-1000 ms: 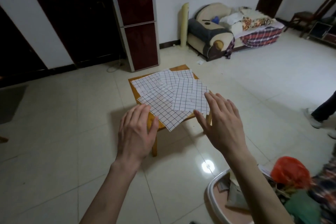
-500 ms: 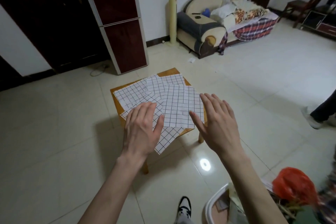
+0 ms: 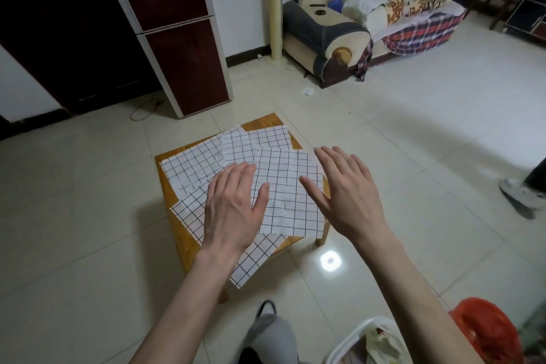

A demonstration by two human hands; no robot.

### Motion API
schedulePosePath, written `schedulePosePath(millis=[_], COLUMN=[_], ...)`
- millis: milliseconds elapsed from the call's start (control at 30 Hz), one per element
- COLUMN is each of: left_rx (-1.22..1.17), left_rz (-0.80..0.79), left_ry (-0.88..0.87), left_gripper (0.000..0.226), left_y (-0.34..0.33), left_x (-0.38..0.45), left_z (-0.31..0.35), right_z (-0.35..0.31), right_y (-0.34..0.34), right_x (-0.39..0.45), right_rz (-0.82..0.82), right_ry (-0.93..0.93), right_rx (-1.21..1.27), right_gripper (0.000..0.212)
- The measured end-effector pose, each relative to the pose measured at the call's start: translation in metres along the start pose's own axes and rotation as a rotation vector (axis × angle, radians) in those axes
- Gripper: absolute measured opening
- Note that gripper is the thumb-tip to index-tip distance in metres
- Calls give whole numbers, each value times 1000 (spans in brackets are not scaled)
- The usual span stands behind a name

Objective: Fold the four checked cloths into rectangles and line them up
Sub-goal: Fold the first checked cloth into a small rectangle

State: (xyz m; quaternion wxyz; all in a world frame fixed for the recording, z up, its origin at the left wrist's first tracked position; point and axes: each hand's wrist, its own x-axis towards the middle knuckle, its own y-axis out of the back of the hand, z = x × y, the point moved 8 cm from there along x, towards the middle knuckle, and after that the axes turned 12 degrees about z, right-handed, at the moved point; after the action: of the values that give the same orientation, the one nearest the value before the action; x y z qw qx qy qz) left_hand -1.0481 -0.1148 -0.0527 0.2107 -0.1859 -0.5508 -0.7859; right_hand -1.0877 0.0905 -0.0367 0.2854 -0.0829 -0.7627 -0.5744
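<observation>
I see four checked cloths (image 3: 274, 186) spread flat and unfolded on a small wooden table (image 3: 177, 233) — white fabric with a thin black grid, overlapping one another at odd angles like fanned cards, and one corner hangs off the near edge. The tabletop is warm, honey-coloured wood with a faint grain, square, on slim legs. My left hand (image 3: 233, 207) is over the nearest cloth, palm down, fingers straight and close together with the thumb splayed; whether it touches the fabric I cannot tell. My right hand (image 3: 345, 192) is by the right edge of the spread, fingers straight and slightly fanned, gripping nothing. The floor (image 3: 88, 216) is glossy pale tile — a lamp glare sits just by the table leg. Low at right I see a white basket (image 3: 354, 337) rim and a crinkled orange bag (image 3: 484, 331).
</observation>
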Motion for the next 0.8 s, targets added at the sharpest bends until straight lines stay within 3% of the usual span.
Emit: schedulePosePath(millis=[800], left_rx=[42], left_rz=[55], left_ry=[232], left_gripper=[51], left_y=[-181], left_x=[213], left_z=[-23], right_z=[95], right_y=[-162], right_x=[247], right_rz=[-81], right_ry=[216], right_rx=[106], right_gripper=[67])
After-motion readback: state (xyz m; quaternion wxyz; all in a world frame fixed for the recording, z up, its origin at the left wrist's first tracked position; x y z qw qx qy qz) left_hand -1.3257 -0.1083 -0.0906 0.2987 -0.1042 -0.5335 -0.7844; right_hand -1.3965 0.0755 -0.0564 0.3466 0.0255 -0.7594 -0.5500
